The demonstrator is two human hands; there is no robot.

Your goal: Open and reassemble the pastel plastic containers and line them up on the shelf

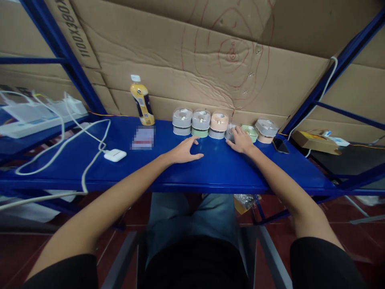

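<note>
Head view: on our blue worktop [207, 170], our left hand [183, 153] is empty, fingers wide; our right hand [241, 140] covers part of a grey round case [229, 132] beside a green case [250, 131], grip unclear. We seem to be handling it; moving it calls for a secure hold.

Single head view, camera worn on me, looking forward and down. Sits above my lap: jeans [168, 212] low in the middle. My left hand [184, 152] and right hand [242, 140] land near mid-frame, close range. Blue table [210, 170] runs across, seen from above its front edge; cardboard wall [144, 48] faces me, fills the top. Wide view, takes in both sides.
</note>
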